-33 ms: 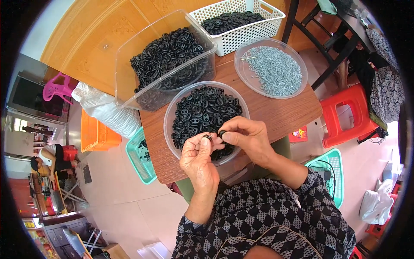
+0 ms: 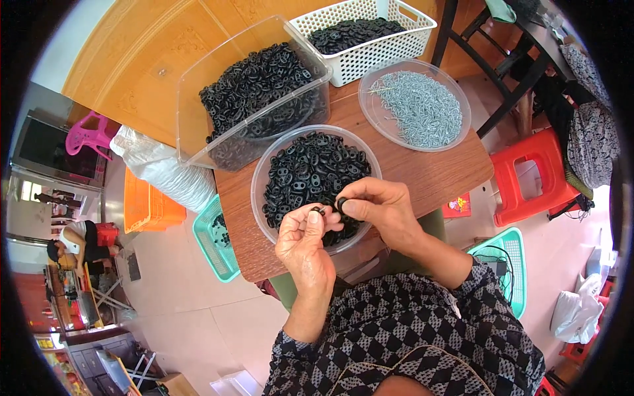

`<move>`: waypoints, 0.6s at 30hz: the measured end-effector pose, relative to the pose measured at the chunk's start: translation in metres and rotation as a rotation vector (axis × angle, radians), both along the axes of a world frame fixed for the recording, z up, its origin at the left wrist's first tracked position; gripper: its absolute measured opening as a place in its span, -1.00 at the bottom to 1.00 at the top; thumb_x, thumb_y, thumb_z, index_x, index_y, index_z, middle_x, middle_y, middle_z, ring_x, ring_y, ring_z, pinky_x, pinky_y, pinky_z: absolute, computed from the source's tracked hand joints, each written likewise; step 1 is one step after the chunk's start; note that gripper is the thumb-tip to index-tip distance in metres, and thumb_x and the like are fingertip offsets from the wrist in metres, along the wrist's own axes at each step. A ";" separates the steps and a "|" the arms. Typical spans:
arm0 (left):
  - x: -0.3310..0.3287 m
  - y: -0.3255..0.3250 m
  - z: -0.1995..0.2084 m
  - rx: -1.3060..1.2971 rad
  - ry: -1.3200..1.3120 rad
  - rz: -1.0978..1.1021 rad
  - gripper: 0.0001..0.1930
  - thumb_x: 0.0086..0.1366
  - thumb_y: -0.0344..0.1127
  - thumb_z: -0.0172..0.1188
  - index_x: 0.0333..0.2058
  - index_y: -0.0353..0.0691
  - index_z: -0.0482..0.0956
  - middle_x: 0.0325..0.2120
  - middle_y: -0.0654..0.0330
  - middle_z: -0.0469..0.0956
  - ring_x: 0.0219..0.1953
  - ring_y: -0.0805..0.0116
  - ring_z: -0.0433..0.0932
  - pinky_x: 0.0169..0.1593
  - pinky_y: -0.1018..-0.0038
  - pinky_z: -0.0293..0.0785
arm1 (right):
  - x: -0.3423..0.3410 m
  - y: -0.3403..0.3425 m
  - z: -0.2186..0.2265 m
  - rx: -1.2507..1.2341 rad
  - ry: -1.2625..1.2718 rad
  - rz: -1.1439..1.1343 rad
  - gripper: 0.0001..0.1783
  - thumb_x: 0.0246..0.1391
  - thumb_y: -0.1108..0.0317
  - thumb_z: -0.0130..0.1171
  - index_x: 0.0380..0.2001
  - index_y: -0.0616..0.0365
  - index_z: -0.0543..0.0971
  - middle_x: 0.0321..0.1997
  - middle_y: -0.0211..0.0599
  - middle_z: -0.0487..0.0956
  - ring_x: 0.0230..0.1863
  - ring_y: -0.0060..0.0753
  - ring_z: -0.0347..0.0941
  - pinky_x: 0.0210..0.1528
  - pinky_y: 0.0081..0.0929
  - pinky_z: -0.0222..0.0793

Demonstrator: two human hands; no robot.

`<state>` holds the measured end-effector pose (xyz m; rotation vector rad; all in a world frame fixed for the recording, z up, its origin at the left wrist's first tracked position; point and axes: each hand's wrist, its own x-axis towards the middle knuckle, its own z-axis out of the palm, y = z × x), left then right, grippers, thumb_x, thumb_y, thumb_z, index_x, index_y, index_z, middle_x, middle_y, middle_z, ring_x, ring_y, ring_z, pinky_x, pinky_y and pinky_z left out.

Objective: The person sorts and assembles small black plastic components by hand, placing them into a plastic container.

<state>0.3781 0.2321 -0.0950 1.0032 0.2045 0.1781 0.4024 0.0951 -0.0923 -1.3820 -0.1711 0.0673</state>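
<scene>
My left hand pinches a small black plastic piece between thumb and fingers. Close beside it, my right hand grips another small black piece by thumb and forefinger. Both hands hover over the near edge of a round clear tub heaped with black oval pieces that have two holes each. The exact shape of what the fingers hold is partly covered.
On the brown wooden table stand a clear bin and a white basket of black pieces, plus a round lid of silvery screws. A red stool and green baskets are on the floor. Another person sits far left.
</scene>
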 end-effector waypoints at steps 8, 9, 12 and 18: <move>-0.003 -0.005 0.008 0.060 -0.002 -0.005 -0.85 0.27 -0.47 0.11 -0.20 -0.40 0.47 -0.41 0.08 0.56 -0.46 0.38 0.55 -0.41 0.47 0.54 | 0.012 -0.010 0.006 0.272 0.399 0.154 -0.84 0.05 0.39 0.22 -0.29 0.21 0.61 -0.45 -0.44 0.57 -0.48 -0.70 0.38 -0.46 -0.72 0.27; -0.003 -0.006 0.008 0.084 -0.002 -0.011 -0.84 0.27 -0.48 0.11 -0.19 -0.40 0.47 -0.41 0.08 0.56 -0.46 0.38 0.55 -0.42 0.47 0.54 | 0.013 -0.011 0.005 0.255 0.389 0.153 -0.83 0.06 0.39 0.21 -0.27 0.21 0.60 -0.44 -0.44 0.57 -0.48 -0.71 0.38 -0.47 -0.74 0.27; -0.001 -0.007 0.006 0.101 -0.010 -0.036 -0.82 0.26 -0.48 0.13 -0.18 -0.41 0.47 -0.41 0.07 0.57 -0.45 0.37 0.57 -0.43 0.48 0.55 | 0.014 -0.014 0.002 0.185 0.334 0.142 -0.81 0.08 0.40 0.19 -0.24 0.23 0.59 -0.43 -0.44 0.57 -0.46 -0.72 0.40 -0.46 -0.75 0.29; 0.000 -0.006 0.002 0.146 -0.033 -0.064 -0.82 0.25 -0.49 0.13 -0.19 -0.43 0.46 -0.43 0.05 0.58 -0.48 0.34 0.59 -0.47 0.48 0.56 | 0.013 -0.013 0.003 0.078 0.221 0.096 -0.80 0.09 0.41 0.17 -0.21 0.24 0.59 -0.42 -0.46 0.57 -0.43 -0.74 0.41 -0.45 -0.76 0.31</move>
